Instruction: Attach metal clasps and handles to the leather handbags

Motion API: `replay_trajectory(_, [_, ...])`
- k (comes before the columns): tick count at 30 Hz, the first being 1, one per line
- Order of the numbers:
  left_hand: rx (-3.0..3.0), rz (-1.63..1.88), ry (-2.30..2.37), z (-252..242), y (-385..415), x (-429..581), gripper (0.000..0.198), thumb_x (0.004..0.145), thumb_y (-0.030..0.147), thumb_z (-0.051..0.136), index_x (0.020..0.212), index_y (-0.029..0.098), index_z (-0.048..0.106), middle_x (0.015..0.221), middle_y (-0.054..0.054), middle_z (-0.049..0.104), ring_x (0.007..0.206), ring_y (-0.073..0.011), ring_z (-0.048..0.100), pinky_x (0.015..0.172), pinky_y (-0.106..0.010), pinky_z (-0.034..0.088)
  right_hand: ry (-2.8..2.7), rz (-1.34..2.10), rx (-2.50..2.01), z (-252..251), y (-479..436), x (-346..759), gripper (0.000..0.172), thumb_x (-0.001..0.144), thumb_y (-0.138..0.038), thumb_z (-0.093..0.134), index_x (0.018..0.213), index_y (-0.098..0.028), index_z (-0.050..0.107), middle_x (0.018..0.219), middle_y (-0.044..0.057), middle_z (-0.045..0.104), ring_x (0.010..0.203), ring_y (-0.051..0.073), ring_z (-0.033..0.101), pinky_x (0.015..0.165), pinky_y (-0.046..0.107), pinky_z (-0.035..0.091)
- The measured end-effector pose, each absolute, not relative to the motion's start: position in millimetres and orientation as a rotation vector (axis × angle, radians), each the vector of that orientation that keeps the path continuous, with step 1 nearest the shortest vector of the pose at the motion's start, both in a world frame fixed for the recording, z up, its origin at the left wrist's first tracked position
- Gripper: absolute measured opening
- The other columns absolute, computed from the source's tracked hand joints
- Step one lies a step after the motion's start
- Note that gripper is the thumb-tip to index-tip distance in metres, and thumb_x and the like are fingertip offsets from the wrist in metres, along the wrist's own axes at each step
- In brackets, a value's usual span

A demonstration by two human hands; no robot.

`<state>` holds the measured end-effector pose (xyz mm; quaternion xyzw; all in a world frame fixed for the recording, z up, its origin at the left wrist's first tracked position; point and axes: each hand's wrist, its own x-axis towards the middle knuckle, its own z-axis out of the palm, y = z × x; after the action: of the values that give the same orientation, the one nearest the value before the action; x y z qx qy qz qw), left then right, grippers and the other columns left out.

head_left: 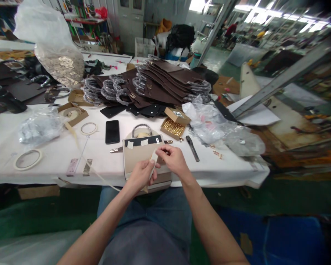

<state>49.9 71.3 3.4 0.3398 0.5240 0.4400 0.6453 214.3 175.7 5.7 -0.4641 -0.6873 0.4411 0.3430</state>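
A beige handbag lies at the table's front edge, its wrapped handle pointing away from me. Two pale tape pieces stick to the dark band near its top, beside a small metal fitting. Above the bag, my left hand is closed around a pale strip of tape. My right hand pinches at the strip's upper end. A long pale strip runs from a tape roll in a cardboard box, over the table edge, toward my left forearm.
A black phone lies left of the bag, with loose tape rolls farther left. To the right are a box of gold-coloured hardware and a dark tool. Stacked brown bag pieces and crumpled plastic lie behind.
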Motion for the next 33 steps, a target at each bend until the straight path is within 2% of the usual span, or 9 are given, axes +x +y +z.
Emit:
replay_trajectory(4, [0.824, 0.920, 1.229, 6.9, 87.8, 52.1, 0.048, 0.106, 0.061, 0.059, 0.098, 0.015, 0.072, 0.062, -0.001, 0.066, 0.043, -0.0124, 0.053, 0.043, -0.022, 0.040, -1.888, 0.896, -1.203, 6.4, 185.2, 215.8, 0.015, 0.103, -0.034, 0.072, 0.098, -0.024, 0.082, 0.100, 0.006, 0.082, 0.090, 0.025, 0.073, 0.080, 0.036, 0.055])
replay_trajectory(7, [0.897, 0.894, 1.331, 4.4, 107.5, 55.5, 0.053, 0.108, 0.060, 0.055, 0.082, 0.016, 0.071, 0.053, -0.002, 0.062, 0.038, -0.0123, 0.050, 0.041, -0.023, 0.037, -1.962, 0.699, -1.209, 8.5, 201.0, 216.7, 0.015, 0.104, -0.029, 0.070, 0.098, -0.024, 0.083, 0.104, 0.008, 0.082, 0.098, 0.027, 0.073, 0.086, 0.038, 0.055])
replay_trajectory(10, [0.892, 0.866, 1.406, -1.4, 127.1, 63.8, 0.061, 0.110, 0.063, 0.054, 0.074, 0.017, 0.068, 0.049, -0.003, 0.061, 0.035, -0.0131, 0.050, 0.040, -0.024, 0.037, -2.009, 0.585, -1.236, 5.0, 223.0, 214.6, 0.013, 0.102, -0.028, 0.074, 0.097, -0.025, 0.085, 0.104, 0.008, 0.082, 0.094, 0.026, 0.072, 0.089, 0.039, 0.054])
replay_trajectory(16, [0.824, 0.837, 1.400, -15.5, 148.3, 81.8, 0.057, 0.113, 0.057, 0.049, 0.081, 0.015, 0.069, 0.057, -0.009, 0.070, 0.039, -0.0174, 0.059, 0.044, -0.027, 0.044, -2.085, 0.606, -1.231, -14.4, 256.3, 207.9, 0.013, 0.098, -0.026, 0.079, 0.098, -0.027, 0.091, 0.097, 0.006, 0.084, 0.087, 0.024, 0.072, 0.084, 0.038, 0.054])
replay_trajectory(21, [0.779, 0.771, 1.371, -21.0, 155.0, 83.1, 0.055, 0.114, 0.051, 0.045, 0.085, 0.013, 0.071, 0.058, -0.010, 0.071, 0.040, -0.0188, 0.060, 0.046, -0.029, 0.047, -2.112, 0.609, -1.224, -23.6, 263.9, 208.2, 0.012, 0.097, -0.027, 0.081, 0.099, -0.028, 0.093, 0.096, 0.006, 0.085, 0.087, 0.025, 0.073, 0.083, 0.038, 0.054])
replay_trajectory(28, [0.773, 0.762, 1.364, -20.1, 157.8, 83.9, 0.058, 0.112, 0.060, 0.050, 0.091, 0.012, 0.075, 0.056, -0.009, 0.069, 0.042, -0.0181, 0.060, 0.049, -0.028, 0.048, -2.098, 0.631, -1.267, -24.3, 267.1, 204.0, 0.009, 0.094, -0.026, 0.083, 0.097, -0.027, 0.092, 0.094, 0.005, 0.084, 0.084, 0.024, 0.072, 0.082, 0.037, 0.054])
replay_trajectory(29, [0.765, 0.764, 1.368, -19.6, 157.5, 83.9, 0.057, 0.112, 0.059, 0.050, 0.092, 0.012, 0.075, 0.055, -0.009, 0.069, 0.042, -0.0180, 0.060, 0.049, -0.028, 0.048, -2.087, 0.635, -1.286, -23.7, 267.7, 203.6, 0.011, 0.094, -0.026, 0.084, 0.102, -0.026, 0.092, 0.094, 0.006, 0.084, 0.083, 0.023, 0.072, 0.082, 0.037, 0.054])
replay_trajectory(30, [0.758, 0.764, 1.371, -18.9, 157.3, 83.9, 0.057, 0.112, 0.059, 0.050, 0.093, 0.011, 0.075, 0.055, -0.008, 0.069, 0.042, -0.0181, 0.060, 0.049, -0.028, 0.048, -2.071, 0.619, -1.311, -23.2, 268.8, 203.8, 0.021, 0.092, -0.027, 0.086, 0.112, -0.025, 0.090, 0.095, 0.006, 0.083, 0.083, 0.024, 0.071, 0.082, 0.037, 0.054])
replay_trajectory(33, [0.742, 0.747, 1.380, -15.7, 157.1, 83.8, 0.053, 0.114, 0.053, 0.047, 0.092, 0.012, 0.072, 0.055, -0.007, 0.068, 0.041, -0.0185, 0.061, 0.047, -0.027, 0.047, -2.012, 0.549, -1.392, -25.1, 274.9, 207.8, 0.064, 0.083, -0.033, 0.095, 0.143, -0.021, 0.079, 0.100, 0.008, 0.081, 0.084, 0.024, 0.069, 0.084, 0.037, 0.054])
